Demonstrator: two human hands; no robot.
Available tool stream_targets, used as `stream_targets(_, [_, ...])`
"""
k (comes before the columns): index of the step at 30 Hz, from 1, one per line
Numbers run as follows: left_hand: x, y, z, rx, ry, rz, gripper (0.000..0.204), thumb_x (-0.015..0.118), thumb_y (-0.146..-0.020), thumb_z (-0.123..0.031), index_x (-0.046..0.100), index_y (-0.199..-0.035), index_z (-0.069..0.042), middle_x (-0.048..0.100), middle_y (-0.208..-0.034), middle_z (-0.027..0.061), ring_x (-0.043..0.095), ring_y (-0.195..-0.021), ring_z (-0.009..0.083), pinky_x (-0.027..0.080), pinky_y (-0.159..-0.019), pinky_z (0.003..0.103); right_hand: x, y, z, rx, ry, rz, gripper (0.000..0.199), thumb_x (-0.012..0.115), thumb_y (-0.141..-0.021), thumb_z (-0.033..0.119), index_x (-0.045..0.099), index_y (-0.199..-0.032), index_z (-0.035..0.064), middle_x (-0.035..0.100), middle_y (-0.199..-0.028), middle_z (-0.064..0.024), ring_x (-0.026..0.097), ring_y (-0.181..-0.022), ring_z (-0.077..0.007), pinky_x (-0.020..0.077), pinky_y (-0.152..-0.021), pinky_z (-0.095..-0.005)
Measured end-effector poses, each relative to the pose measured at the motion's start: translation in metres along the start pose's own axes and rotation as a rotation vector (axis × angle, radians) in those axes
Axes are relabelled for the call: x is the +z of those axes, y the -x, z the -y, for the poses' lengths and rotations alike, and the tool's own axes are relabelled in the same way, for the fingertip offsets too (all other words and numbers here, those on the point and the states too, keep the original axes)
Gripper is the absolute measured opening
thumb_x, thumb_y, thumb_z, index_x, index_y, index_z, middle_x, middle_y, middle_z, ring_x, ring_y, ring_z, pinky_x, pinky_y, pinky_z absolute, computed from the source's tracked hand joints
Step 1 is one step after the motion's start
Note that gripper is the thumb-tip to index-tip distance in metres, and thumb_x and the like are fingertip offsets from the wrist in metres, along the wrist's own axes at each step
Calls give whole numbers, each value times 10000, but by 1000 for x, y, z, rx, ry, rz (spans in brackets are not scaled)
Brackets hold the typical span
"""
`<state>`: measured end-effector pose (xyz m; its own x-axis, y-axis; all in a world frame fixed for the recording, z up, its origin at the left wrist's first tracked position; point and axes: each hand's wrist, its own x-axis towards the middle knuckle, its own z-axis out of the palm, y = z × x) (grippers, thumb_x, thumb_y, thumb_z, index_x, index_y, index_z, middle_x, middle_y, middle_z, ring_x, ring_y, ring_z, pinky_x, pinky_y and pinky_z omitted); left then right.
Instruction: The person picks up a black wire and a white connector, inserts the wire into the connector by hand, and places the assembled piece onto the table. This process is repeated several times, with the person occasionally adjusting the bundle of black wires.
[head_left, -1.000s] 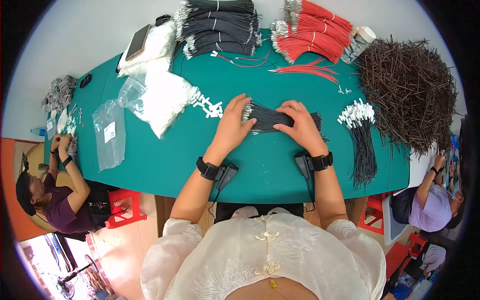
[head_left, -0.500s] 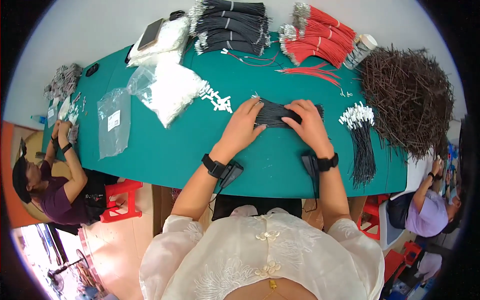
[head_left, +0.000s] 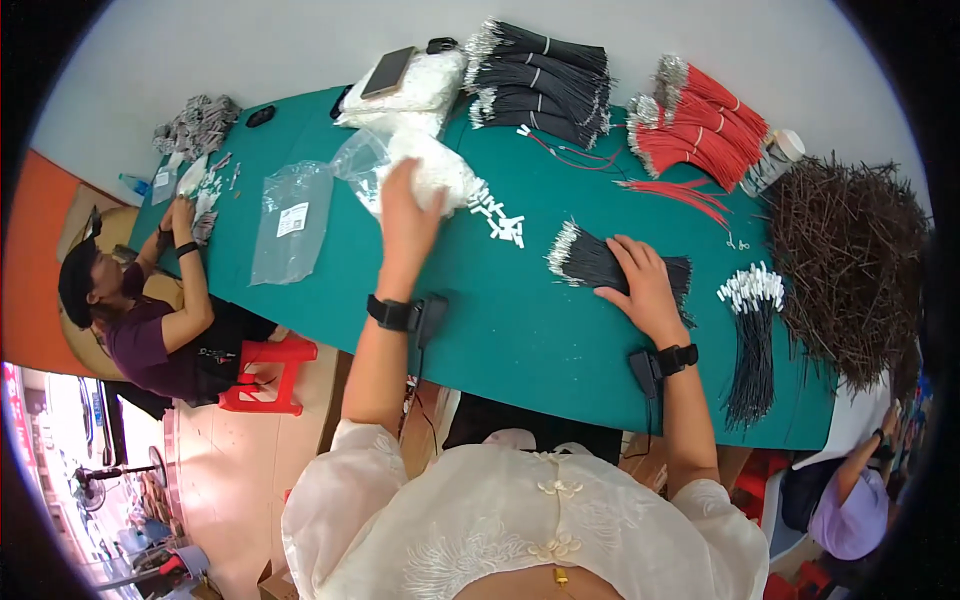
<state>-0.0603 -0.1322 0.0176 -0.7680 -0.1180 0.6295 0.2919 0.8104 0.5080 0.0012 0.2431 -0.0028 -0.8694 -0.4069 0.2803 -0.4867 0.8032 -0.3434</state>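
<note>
My left hand [head_left: 408, 222] is over the near edge of an opened clear bag of small white connector housings [head_left: 440, 172], fingers extended and thumb apart, holding nothing I can see. Loose white housings [head_left: 497, 217] spill from the bag's right side onto the table. My right hand [head_left: 645, 290] spans a bundle of black wires [head_left: 592, 260], thumb at its near edge and fingertips at its far edge. Silvery terminals show at the bundle's left end; the hand hides part of the right half. To the right lie black wires tipped with white housings [head_left: 752, 345].
Banded black wire bundles [head_left: 545, 80] and red ones [head_left: 700, 125] stand at the back, beside a white-lidded jar [head_left: 775, 165]. A large heap of brown wires [head_left: 845, 260] fills the right end. An emptied plastic bag [head_left: 290, 240] lies left. Two other people sit at either side.
My left hand has left the black wire bundle and moved left to the bag of white housings. My right hand stays on the bundle. The whole view has shifted.
</note>
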Motion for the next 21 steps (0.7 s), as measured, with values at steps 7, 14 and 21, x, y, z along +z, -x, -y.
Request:
stream_targets(7, [-34, -70, 153, -345, -412, -306, 708, 814, -800, -415, 556, -1175, 128, 641, -1144, 264, 619, -1063, 388, 480, -916, 494, 7, -6, -4, -21, -108, -70, 606, 787, -795, 279, 579, -1331, 89, 537, -1377, -91, 488, -1260, -332, 393, -1054, -454])
stream_targets(14, [-19, -74, 133, -734, 340, 251, 528, 780, -845, -450, 654, -956, 50, 633, -763, 59, 578, -619, 176, 446, -567, 333, 2, -1, -14, 30, -128, -128, 494, 790, -785, 266, 648, -1222, 83, 569, -1232, -89, 521, -1153, -315, 424, -966, -445])
stream_targets(21, [-22, -67, 113, -719, 748, 228, 386, 729, -910, -388, 704, -945, -4, 510, -678, -48, 448, -567, 56, 352, -503, 257, 3, 1, -19, 73, -104, -155, 441, 784, -793, 273, 667, -1182, 100, 566, -1122, -84, 530, -1083, -311, 426, -903, -431])
